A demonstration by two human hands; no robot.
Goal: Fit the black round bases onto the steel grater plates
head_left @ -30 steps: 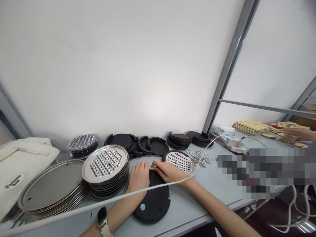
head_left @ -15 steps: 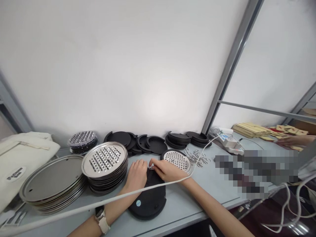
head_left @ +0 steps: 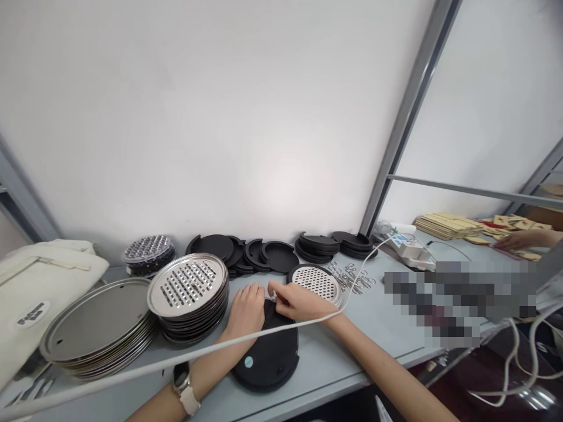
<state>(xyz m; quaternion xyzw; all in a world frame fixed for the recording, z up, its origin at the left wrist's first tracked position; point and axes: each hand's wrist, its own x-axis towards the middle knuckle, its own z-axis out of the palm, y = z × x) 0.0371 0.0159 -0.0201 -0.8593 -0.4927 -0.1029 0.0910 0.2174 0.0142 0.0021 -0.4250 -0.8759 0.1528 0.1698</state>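
Note:
A black round piece (head_left: pixel 266 360) with a small pale blue sticker lies near the table's front edge. My left hand (head_left: pixel 247 312) is closed at its upper left edge, gripping that edge. At its upper right, my right hand (head_left: pixel 298 300) is bent with finger and thumb close together; what sits between them is too small to make out. Beyond that hand lies a perforated silver disc (head_left: pixel 314 281) in a black round holder. Small metal hooks (head_left: pixel 352 278) are scattered to its right.
Stacked grater discs (head_left: pixel 189 287) and large metal plates (head_left: pixel 99 322) stand at left, beside a cream bag (head_left: pixel 48 287). Black round holders (head_left: pixel 281 255) line the wall. A white cable (head_left: pixel 211 350) crosses before my hands. Another person's hand (head_left: pixel 519 240) is at far right.
My right hand's fingertips have lifted slightly from the black piece's upper edge, and the small metal bit seen between them is less visible. The view has shifted a little.

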